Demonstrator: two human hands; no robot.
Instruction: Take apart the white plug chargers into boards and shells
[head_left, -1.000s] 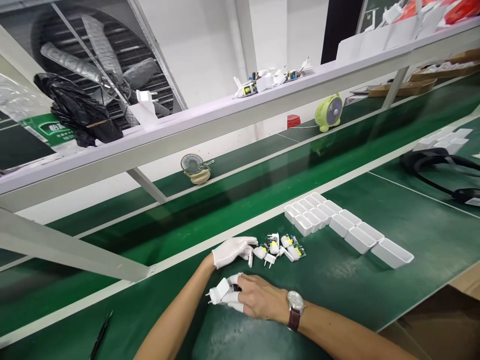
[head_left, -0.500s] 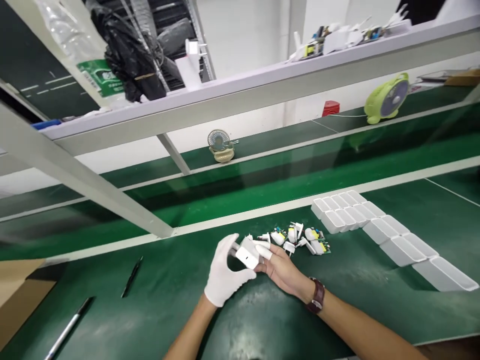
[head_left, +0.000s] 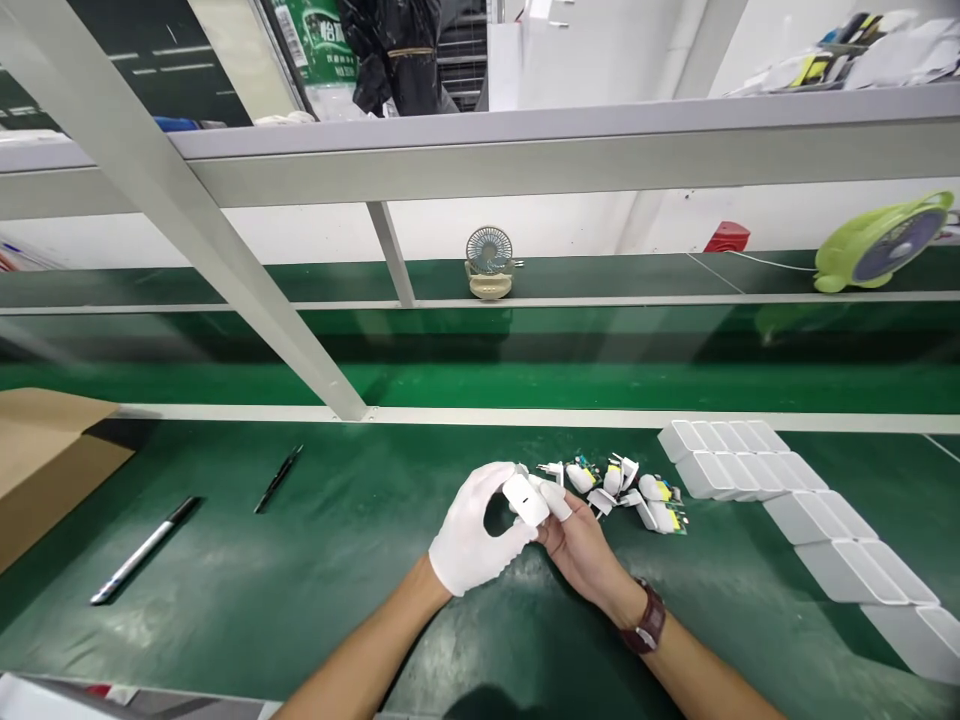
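A small white plastic block with a dark slot [head_left: 526, 499] is held between both hands above the green table. My left hand [head_left: 478, 530], in a white glove, curls around its left side with thumb and fingertips against it. My right hand [head_left: 579, 540], bare but for white covers on some fingertips, grips it from the right; a watch is on that wrist. Just behind and to the right lies a loose pile of white plastic parts and small circuit boards [head_left: 613, 478]. Part of the block is hidden by the fingers.
Translucent white bins [head_left: 817, 515] run down the right side. A black pen [head_left: 278, 479] and a silver marker [head_left: 145, 551] lie on the left, beside a cardboard box [head_left: 52, 460]. A slanted grey post [head_left: 225, 260] meets the table's back edge; a shelf beam [head_left: 525, 165] crosses above.
The camera view has levelled and shifted, so the table edge now runs nearly horizontal. Both hands still hold the white block, with the left hand's fingers closer around it.
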